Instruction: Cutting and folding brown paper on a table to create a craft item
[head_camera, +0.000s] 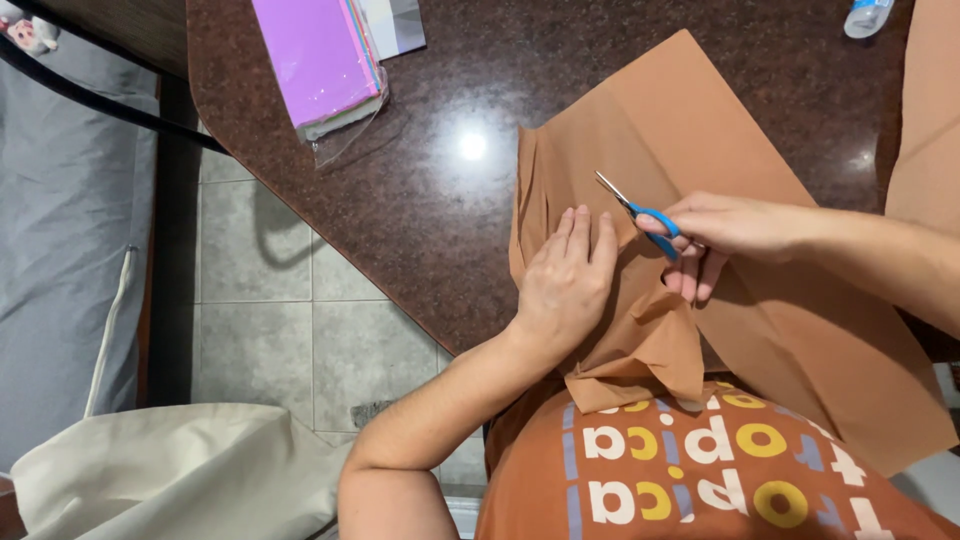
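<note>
Holding blue-handled scissors (640, 215) closed in the right hand (725, 230), blades poking up-left over the brown paper sheet (700, 130), while the left hand (565, 280) lies flat and open just beside them, pressing that sheet onto the dark stone table (420, 200).

Person seen from above, own view. Both forearms bare, no sleeves in view as far as the elbows. No watch, rings or bracelets visible on the left hand (565, 285) or the right hand (725, 235). Nails short, unpainted. Torso in a rust-orange T-shirt (690, 480), soft knit, with a printed chest design: 2 rows of chunky rounded lettering in white and yellow, with pale blue shadowing. The shirt fills the frame's lower edge.
</note>
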